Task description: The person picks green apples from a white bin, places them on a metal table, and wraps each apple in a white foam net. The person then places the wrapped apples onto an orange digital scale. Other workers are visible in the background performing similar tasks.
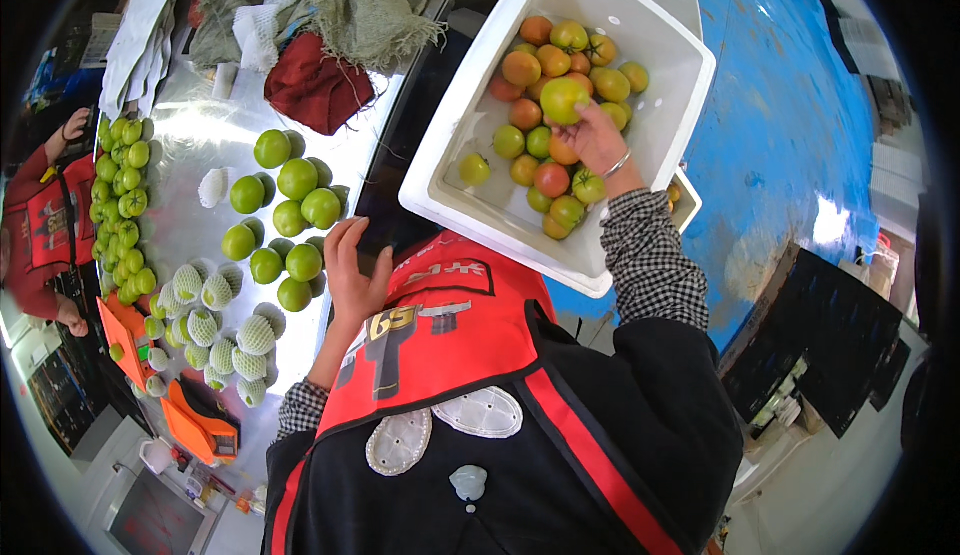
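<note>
A yellow-green tomato (564, 100) is in the fingers of my right hand (596, 138), above a white foam box (480, 195). Red, orange and green tomatoes (552, 180) lie on the floor of that box. My left hand (354, 270) holds nothing, and its fingers are apart at the edge of the shiny metal table (285, 367). Just past those fingers sits a loose group of green tomatoes (303, 262). Farther down the table stand tomatoes in white foam net sleeves (256, 335).
A row of green tomatoes (124, 202) lines the far edge, near a person in a red apron (56, 225). Orange scales (196, 421) stand at the lower left. Red cloth (319, 83) and sacking (360, 7) lie at the table's upper end.
</note>
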`<state>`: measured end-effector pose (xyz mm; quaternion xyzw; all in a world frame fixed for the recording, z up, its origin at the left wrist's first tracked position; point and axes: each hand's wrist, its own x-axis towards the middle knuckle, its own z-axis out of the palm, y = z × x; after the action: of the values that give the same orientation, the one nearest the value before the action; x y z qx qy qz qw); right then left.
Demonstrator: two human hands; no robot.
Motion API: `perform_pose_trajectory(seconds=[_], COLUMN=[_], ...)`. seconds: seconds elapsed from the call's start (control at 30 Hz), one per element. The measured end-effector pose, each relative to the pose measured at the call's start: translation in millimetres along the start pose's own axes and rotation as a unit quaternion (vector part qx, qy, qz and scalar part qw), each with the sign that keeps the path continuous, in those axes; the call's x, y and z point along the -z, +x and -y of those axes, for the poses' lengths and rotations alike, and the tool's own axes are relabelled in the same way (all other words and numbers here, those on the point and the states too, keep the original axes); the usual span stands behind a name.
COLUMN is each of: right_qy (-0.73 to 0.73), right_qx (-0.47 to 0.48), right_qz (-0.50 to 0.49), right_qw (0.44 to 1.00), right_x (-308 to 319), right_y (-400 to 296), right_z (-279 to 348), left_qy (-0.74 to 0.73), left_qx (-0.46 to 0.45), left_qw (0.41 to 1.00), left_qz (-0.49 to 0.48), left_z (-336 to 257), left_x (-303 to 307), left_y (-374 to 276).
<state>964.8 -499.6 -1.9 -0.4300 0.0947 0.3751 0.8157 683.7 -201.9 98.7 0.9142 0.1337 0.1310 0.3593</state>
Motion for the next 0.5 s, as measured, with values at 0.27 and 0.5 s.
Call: perform_pose_trajectory(seconds=[0.27,0.5], right_qy=[-0.505,-0.898], right_qx=[0.047,-0.06], right_qz=[-0.191,-0.116], right_qw=[0.841,0.42], right_x=[8.4,-14.9], right_y=[11.2,-3.2], right_z=[23.3,-30.5], left_qy=[0.001,0.096], left_qx=[-0.14,-0.219], left_qw=[0.983,0.945], left_qz=[0.121,0.223], left_z=[-32.8,-30.2], left_x=[-36.9,-64.4], left_y=[39.8,45.0])
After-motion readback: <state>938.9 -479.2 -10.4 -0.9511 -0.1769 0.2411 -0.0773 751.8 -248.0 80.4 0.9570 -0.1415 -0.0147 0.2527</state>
